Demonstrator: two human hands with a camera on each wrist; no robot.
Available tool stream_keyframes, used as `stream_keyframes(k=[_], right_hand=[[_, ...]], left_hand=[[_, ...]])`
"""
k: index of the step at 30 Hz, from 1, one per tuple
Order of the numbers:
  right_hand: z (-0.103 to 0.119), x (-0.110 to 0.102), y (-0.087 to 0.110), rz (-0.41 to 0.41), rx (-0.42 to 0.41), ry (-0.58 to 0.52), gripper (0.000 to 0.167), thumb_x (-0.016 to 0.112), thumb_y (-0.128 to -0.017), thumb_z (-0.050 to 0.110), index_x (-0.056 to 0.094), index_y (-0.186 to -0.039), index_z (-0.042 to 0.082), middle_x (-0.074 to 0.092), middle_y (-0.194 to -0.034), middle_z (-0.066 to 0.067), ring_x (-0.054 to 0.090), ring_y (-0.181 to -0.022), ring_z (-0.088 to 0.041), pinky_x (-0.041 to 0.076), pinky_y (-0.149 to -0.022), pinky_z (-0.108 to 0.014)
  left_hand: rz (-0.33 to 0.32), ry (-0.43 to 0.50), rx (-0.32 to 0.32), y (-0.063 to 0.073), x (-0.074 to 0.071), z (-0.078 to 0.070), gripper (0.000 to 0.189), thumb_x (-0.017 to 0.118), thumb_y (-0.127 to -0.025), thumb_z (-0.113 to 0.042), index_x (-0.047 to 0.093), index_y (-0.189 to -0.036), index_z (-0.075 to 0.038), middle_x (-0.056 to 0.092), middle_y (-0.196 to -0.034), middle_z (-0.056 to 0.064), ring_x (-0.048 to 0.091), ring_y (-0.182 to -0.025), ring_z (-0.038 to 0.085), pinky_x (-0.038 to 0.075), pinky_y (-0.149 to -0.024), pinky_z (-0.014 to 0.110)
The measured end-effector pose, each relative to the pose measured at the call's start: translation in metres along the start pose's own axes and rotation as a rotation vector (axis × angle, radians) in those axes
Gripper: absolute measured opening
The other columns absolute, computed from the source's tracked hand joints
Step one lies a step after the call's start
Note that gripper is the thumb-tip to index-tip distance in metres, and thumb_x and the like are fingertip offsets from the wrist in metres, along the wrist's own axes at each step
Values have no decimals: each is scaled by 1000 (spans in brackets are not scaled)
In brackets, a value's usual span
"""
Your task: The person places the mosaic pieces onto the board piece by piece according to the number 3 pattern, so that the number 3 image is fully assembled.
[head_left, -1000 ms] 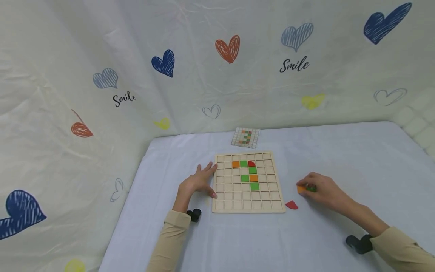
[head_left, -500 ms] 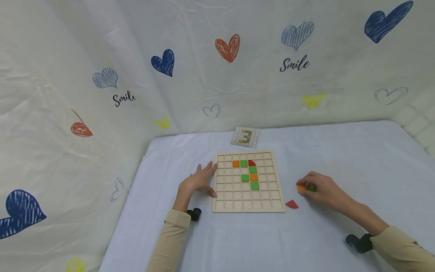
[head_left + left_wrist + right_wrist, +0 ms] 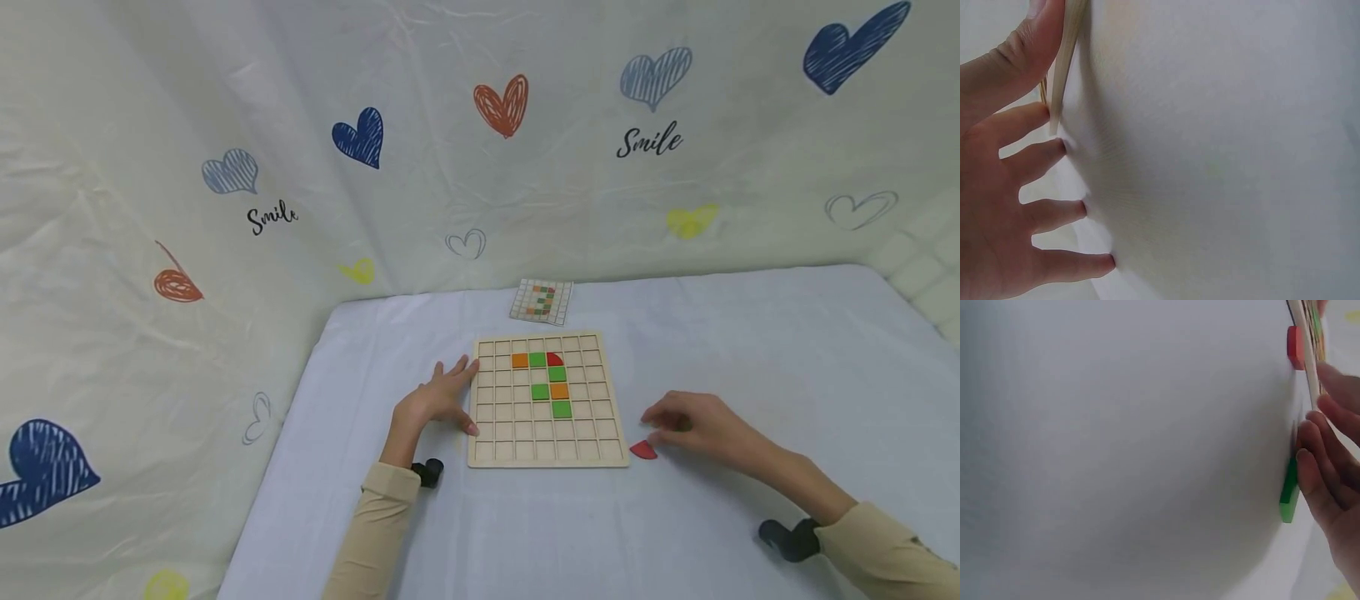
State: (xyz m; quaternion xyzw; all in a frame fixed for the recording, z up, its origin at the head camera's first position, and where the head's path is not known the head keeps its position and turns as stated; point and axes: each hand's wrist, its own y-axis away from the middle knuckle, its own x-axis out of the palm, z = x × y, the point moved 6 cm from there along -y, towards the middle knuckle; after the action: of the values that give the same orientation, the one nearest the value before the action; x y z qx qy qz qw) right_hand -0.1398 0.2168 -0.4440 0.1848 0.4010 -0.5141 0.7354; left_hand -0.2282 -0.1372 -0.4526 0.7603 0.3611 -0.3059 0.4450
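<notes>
A wooden grid board (image 3: pixel 517 454) lies on the table, with orange, green and red tiles set in several cells. My left hand (image 3: pixel 438 398) rests at its left edge, fingers spread, thumb on the rim. My right hand (image 3: pixel 701 423) is low to the right of the board, fingers curled. A green tile (image 3: pixel 1289 490) shows against its fingers in the right wrist view, with a sliver of orange next to it, mostly hidden. Thumb and forefinger are just by a loose red quarter-round tile (image 3: pixel 643 450) near the board's lower right corner.
Behind the board lies a pattern card (image 3: pixel 542 302) printed with a coloured grid. A white cloth (image 3: pixel 540 542) covers the table. A curtain with printed hearts (image 3: pixel 501 107) hangs along the back and left side.
My right hand has moved left and slightly nearer, toward the red tile. The orange tile, earlier plain at its fingertips, is hidden in the head view. The left hand stays put.
</notes>
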Motion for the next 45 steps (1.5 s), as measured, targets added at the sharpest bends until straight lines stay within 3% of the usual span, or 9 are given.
stream_keyframes(k=[3, 7, 13, 22, 30, 38, 45], right_hand=[[0, 6, -1, 88, 67, -34, 25, 89, -78, 21, 77, -98, 11, 71, -89, 10, 55, -77, 2, 53, -69, -22], [2, 13, -3, 143, 100, 20, 22, 91, -76, 27, 77, -91, 18, 64, -84, 13, 53, -77, -1, 50, -68, -22], [7, 15, -2, 124, 62, 73, 18, 90, -75, 18, 74, -82, 21, 59, -81, 13, 50, -75, -4, 48, -66, -23], [9, 19, -5, 149, 77, 39, 24, 87, -77, 6, 68, -86, 17, 63, -81, 13, 53, -75, -1, 53, -69, -22], [16, 13, -6, 76, -55, -31, 28, 84, -77, -3, 66, -87, 17, 67, -82, 13, 56, -75, 2, 55, -67, -22], [18, 13, -15, 57, 3, -64, 26, 85, -79, 1, 69, -91, 18, 71, -86, 13, 60, -77, 2, 58, -71, -23], [26, 20, -26, 82, -5, -142, 19, 82, -84, 5, 71, -94, 15, 72, -87, 10, 62, -77, 0, 58, -73, -21]], left_hand=[[1, 3, -4, 0, 1, 0, 117, 94, -73, -25, 22, -166, -21, 9, -174, 3, -2, -159, 44, 13, -120, 74], [3, 8, -10, 0, 1, 0, 117, 94, -73, -24, 22, -166, -22, 9, -174, 2, -2, -159, 43, 13, -120, 74], [-4, 4, -12, -1, 1, -1, 116, 94, -73, -24, 24, -166, -20, 10, -174, 4, -1, -159, 44, 14, -119, 75], [-4, 0, -13, -2, 1, 1, 116, 94, -73, -25, 23, -166, -20, 10, -174, 3, -1, -159, 44, 13, -119, 75], [-2, -10, -14, -2, 2, 2, 116, 93, -73, -26, 23, -166, -22, 9, -174, 2, -2, -159, 43, 13, -120, 74], [-7, -5, -13, -3, 2, 3, 117, 94, -73, -25, 24, -166, -22, 9, -174, 2, -2, -159, 43, 13, -119, 75], [-2, -6, -9, -3, 2, 3, 117, 94, -73, -25, 23, -166, -21, 9, -174, 3, -2, -159, 44, 13, -119, 75]])
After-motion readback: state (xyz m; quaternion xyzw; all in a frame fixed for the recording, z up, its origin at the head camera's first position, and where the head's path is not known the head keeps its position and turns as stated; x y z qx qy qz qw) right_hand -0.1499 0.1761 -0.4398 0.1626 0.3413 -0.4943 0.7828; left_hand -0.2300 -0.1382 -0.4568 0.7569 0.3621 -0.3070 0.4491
